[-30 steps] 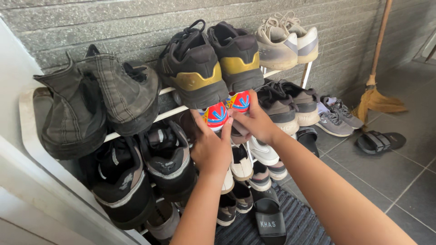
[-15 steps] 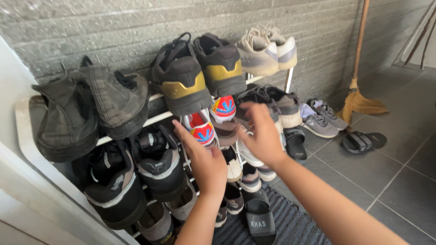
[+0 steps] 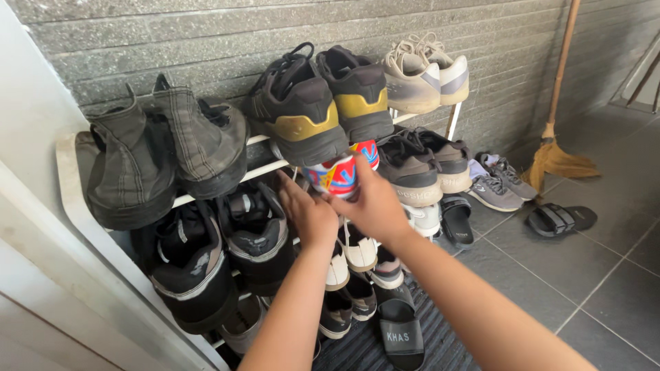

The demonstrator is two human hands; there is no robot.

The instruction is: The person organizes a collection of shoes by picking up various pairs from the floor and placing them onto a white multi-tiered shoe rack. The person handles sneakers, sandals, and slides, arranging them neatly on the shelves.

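Observation:
A pair of colourful shoes [image 3: 335, 173] with red, blue and yellow heels sits on the middle shelf of a white shoe rack [image 3: 69, 185], under a pair of dark sneakers with gold heels [image 3: 309, 113]. My right hand [image 3: 368, 203] lies over the heel of the nearer colourful shoe, fingers wrapped on it. Just left of that shoe, my left hand [image 3: 306, 213] reaches in with fingers stretched out, touching its side. The rest of the shoe is hidden by my hands.
Dark canvas boots [image 3: 165, 151] and beige sneakers [image 3: 423, 72] fill the top shelf. Black sneakers [image 3: 206, 254] and white shoes [image 3: 357, 251] crowd the lower shelves. Grey sneakers [image 3: 491, 185], black sandals [image 3: 560, 218], a broom [image 3: 557, 137] and a mat [image 3: 357, 350] are on the tiled floor.
One second ago both hands held the colourful shoes at the shelf. Half a second ago they pulled back open. Now they are on the shoes again, which sit deeper under the top shelf.

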